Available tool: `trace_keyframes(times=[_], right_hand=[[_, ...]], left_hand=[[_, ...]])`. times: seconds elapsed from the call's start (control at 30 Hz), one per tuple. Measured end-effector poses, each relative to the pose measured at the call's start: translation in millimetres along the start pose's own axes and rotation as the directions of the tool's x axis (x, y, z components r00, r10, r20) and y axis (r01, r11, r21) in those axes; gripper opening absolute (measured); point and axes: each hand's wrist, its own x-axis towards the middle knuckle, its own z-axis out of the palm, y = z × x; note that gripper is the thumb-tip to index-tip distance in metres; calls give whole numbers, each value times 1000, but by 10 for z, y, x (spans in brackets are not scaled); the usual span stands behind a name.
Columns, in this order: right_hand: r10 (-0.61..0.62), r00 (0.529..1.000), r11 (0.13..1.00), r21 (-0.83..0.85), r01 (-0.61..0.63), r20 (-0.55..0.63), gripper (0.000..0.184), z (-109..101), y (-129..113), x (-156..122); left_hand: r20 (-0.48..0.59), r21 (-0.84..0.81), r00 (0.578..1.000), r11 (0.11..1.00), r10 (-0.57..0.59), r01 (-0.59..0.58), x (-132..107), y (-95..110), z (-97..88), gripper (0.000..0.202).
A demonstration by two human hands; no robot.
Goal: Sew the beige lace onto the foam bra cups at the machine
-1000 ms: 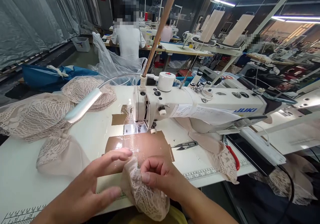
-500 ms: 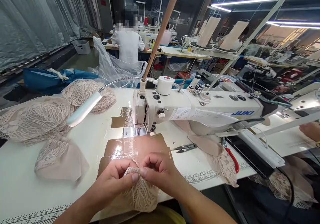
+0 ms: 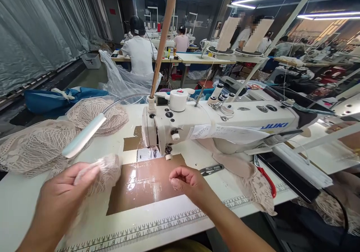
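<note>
My left hand (image 3: pixel 60 199) is closed on a beige lace piece (image 3: pixel 105 169), holding it over the left part of the white sewing table (image 3: pixel 180 222). My right hand (image 3: pixel 187 182) hovers with fingers curled in a loose fist over the brown taped patch (image 3: pixel 140 188) in front of the needle; nothing shows in it. The white JUKI sewing machine (image 3: pixel 225 122) stands just behind both hands. Its gooseneck lamp (image 3: pixel 83 135) reaches out to the left.
Piles of lace pieces (image 3: pixel 39 143) lie at the left back of the table. Thread snips (image 3: pixel 212 168) and red-handled scissors (image 3: pixel 266 179) lie to the right, beside more lace (image 3: pixel 253 184). Other people sit at machines farther back. A printed ruler runs along the table's front edge.
The lace piece was pinched by both hands at the front edge. Now my left hand has carried it away to the left, and my right hand has let go and stays near the centre.
</note>
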Motion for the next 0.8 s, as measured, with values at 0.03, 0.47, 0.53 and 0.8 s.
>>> trace_keyframes(times=[0.03,0.47,0.53,0.8], right_hand=[[-12,1000,999,-47,12,-4,15,-17,-25,2],[-159,956,444,-847,293,248,23,116,40,417],[-141,948,283,-906,315,285,21,161,99,408],[-183,947,143,-946,290,263,32,245,190,482]], left_hand=[[22,167,991,977,132,-134,33,11,92,20],[567,446,738,616,366,-649,-61,201,1149,29],[592,341,724,703,355,-624,-6,190,1018,32],[580,188,649,694,492,-695,245,-77,978,34]])
